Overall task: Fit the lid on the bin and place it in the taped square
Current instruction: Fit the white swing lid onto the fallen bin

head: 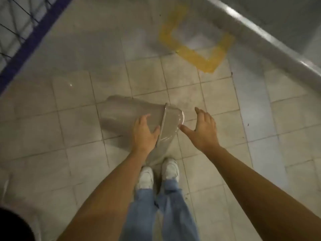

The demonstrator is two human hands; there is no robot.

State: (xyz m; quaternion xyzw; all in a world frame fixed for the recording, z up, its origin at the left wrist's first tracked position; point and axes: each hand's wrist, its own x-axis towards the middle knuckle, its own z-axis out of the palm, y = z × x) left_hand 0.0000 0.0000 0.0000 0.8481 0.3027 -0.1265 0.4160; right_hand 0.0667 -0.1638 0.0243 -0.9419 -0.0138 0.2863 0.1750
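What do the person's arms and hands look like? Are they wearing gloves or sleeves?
No gloves and no sleeves in view. Both the left hand and the right hand are bare, and the forearms are bare as far as the picture shows. No watch, rings or bracelets can be seen, though the picture is a little blurry.

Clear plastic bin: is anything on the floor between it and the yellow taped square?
Nothing visible. The clear plastic bin, held by the left hand, is short of the yellow taped square, with only bare tiled floor between. The right hand is open beside the bin.
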